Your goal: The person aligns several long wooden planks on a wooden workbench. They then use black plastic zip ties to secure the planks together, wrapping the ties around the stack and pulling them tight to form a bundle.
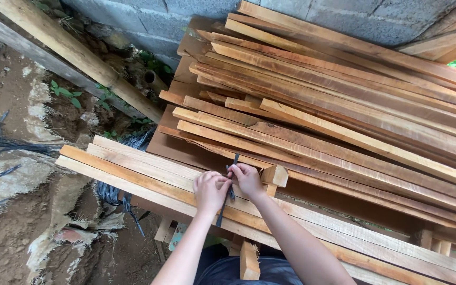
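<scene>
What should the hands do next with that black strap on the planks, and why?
Probably pull the black strap snug. Both hands, left hand and right hand, pinch it together where it crosses the front planks, and its ends stick out loose above and below, so it does not look tightened yet.

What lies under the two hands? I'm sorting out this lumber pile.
Long pale planks lie under the left hand and right hand, which hold a thin dark strap. The wood directly beneath the palms is covered.
</scene>
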